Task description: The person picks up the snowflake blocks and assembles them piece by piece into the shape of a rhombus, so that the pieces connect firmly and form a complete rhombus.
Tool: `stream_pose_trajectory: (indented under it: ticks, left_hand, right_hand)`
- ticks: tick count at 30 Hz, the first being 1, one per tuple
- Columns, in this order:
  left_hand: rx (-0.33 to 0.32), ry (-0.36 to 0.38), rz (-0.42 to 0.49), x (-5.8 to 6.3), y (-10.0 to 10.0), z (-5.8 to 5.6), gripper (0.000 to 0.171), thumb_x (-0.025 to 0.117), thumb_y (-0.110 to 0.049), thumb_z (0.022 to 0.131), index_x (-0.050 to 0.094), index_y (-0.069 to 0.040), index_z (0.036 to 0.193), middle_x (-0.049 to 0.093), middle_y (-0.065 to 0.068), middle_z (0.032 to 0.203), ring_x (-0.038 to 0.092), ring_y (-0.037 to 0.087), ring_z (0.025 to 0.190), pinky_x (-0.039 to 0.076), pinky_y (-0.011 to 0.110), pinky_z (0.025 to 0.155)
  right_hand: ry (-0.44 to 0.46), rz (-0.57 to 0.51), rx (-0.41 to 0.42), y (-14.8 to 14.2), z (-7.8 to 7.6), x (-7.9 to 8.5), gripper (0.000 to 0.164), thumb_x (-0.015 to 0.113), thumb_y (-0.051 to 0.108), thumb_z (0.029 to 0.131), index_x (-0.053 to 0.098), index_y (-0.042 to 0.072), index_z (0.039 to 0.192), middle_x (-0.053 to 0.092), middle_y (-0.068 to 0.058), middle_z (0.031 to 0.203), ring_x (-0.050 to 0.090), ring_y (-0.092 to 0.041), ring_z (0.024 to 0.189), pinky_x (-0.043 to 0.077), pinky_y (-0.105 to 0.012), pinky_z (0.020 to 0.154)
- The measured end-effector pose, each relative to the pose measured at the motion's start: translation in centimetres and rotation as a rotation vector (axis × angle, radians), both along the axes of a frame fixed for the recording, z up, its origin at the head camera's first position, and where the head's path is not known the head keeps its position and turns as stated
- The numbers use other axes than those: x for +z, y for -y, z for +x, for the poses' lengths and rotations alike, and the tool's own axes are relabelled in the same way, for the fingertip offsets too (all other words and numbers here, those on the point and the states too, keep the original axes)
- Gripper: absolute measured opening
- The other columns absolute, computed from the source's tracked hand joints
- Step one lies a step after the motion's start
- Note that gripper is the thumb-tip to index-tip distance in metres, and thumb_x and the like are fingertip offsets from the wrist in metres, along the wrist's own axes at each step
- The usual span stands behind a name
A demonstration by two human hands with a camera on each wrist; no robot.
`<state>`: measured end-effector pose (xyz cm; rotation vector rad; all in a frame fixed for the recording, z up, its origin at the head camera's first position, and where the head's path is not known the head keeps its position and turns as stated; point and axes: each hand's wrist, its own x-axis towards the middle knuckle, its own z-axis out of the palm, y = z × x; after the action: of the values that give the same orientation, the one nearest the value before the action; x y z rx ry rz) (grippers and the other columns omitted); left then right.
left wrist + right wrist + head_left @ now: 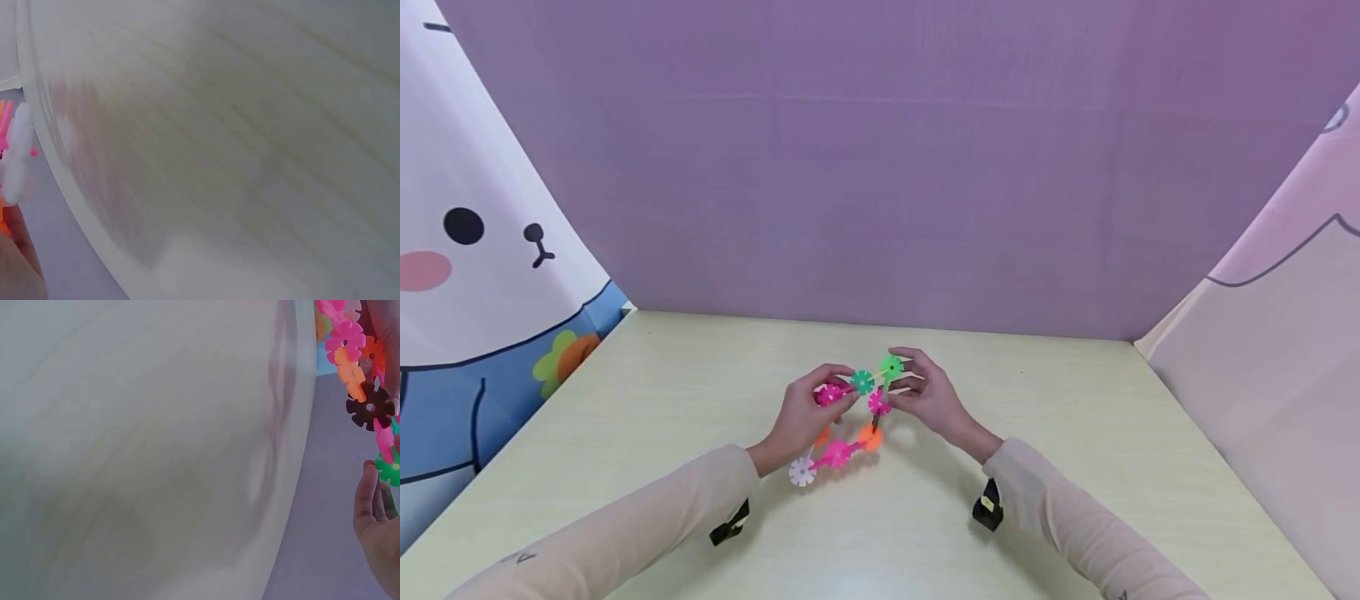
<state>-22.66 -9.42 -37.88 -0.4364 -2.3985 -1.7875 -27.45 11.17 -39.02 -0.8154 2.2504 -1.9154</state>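
Several notched, flower-shaped plastic building discs are joined edge to edge in a loop, held just above the table. My left hand (805,417) pinches the loop by a pink disc (829,395), beside a teal disc (862,382). On the other side my right hand (928,398) holds a bright green disc (891,367) between its fingers and thumb. An orange disc (871,437), another pink disc (837,454) and a white disc (802,472) hang lower. The right wrist view shows a black disc (370,407) in the chain. Only the white disc's edge (20,150) faces the left wrist camera.
The pale wood-grain table (1075,467) spreads beneath both arms. A purple cloth panel (880,183) stands along its back edge. Printed cartoon panels rise at the left (467,317) and right (1285,317). Black straps hang under both sleeves.
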Motion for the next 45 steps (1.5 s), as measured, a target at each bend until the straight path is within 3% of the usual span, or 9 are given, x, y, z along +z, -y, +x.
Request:
stream_pose_trajectory:
  ticks: [3,12,20,26,31,35,40,45]
  left_hand:
    - [-0.001,0.0,-0.015,0.6,-0.1,0.4,0.032,0.065,-0.009,0.084,0.057,-0.005,0.114,0.061,0.015,0.097,0.06,0.018,0.057,0.055,0.04,0.062]
    - [-0.031,0.003,-0.002,0.6,0.0,0.4,0.032,0.065,-0.01,0.084,0.057,-0.004,0.114,0.062,0.015,0.097,0.059,0.016,0.055,0.054,0.045,0.061]
    - [-0.064,0.008,0.026,0.3,0.1,0.2,0.032,0.064,-0.008,0.084,0.056,-0.004,0.115,0.061,0.016,0.097,0.059,0.016,0.054,0.052,0.05,0.062]
    - [-0.072,0.016,0.037,0.4,0.1,0.2,0.032,0.064,-0.008,0.084,0.056,-0.004,0.115,0.061,0.017,0.097,0.058,0.015,0.054,0.052,0.051,0.062]
    - [-0.078,0.007,0.043,0.5,0.1,0.2,0.032,0.064,-0.007,0.084,0.056,-0.003,0.114,0.061,0.018,0.097,0.058,0.014,0.053,0.053,0.05,0.062]
    - [-0.067,0.002,0.037,0.6,0.1,0.2,0.032,0.064,-0.009,0.084,0.056,-0.004,0.115,0.061,0.017,0.097,0.058,0.014,0.053,0.053,0.049,0.062]
    - [-0.048,0.011,0.029,0.6,0.2,0.0,0.032,0.065,-0.011,0.084,0.057,-0.005,0.115,0.061,0.016,0.098,0.059,0.015,0.054,0.055,0.042,0.06]
    - [-0.048,0.016,0.027,0.5,0.3,0.0,0.032,0.065,-0.011,0.084,0.057,-0.006,0.115,0.061,0.016,0.099,0.059,0.016,0.055,0.055,0.037,0.059]
  right_hand:
    - [-0.011,0.019,-0.007,-0.1,-0.2,0.1,0.063,0.065,-0.01,0.076,0.041,0.006,0.132,0.05,-0.03,0.113,0.059,-0.04,0.098,0.054,-0.026,0.076]
    - [-0.033,0.059,-0.024,-0.2,-0.4,0.3,0.056,0.067,-0.008,0.076,0.045,0.002,0.127,0.054,-0.027,0.11,0.06,-0.041,0.094,0.054,-0.023,0.074]
    - [-0.072,0.068,-0.045,-0.2,-0.4,0.4,0.055,0.068,-0.008,0.073,0.049,0.002,0.124,0.058,-0.026,0.107,0.064,-0.027,0.085,0.054,-0.025,0.071]
    - [-0.094,0.099,-0.063,-0.2,-0.3,0.5,0.055,0.069,-0.009,0.072,0.049,0.0,0.123,0.059,-0.023,0.105,0.064,-0.032,0.085,0.055,-0.031,0.073]
    - [-0.089,0.105,-0.064,-0.1,0.6,1.6,0.055,0.068,-0.01,0.072,0.049,-0.005,0.123,0.059,-0.027,0.105,0.062,-0.039,0.086,0.054,-0.036,0.074]
    - [-0.104,0.09,-0.047,0.0,1.1,2.2,0.056,0.067,-0.011,0.073,0.046,-0.006,0.124,0.057,-0.029,0.105,0.062,-0.036,0.084,0.054,-0.034,0.073]
    - [-0.112,0.08,-0.035,-0.1,0.3,1.1,0.06,0.066,-0.01,0.074,0.043,-0.002,0.129,0.057,-0.026,0.105,0.063,-0.031,0.087,0.054,-0.028,0.072]
    - [-0.126,0.081,-0.027,-0.2,-0.3,0.3,0.061,0.068,-0.007,0.074,0.043,0.002,0.13,0.059,-0.022,0.105,0.063,-0.031,0.089,0.054,-0.029,0.073]
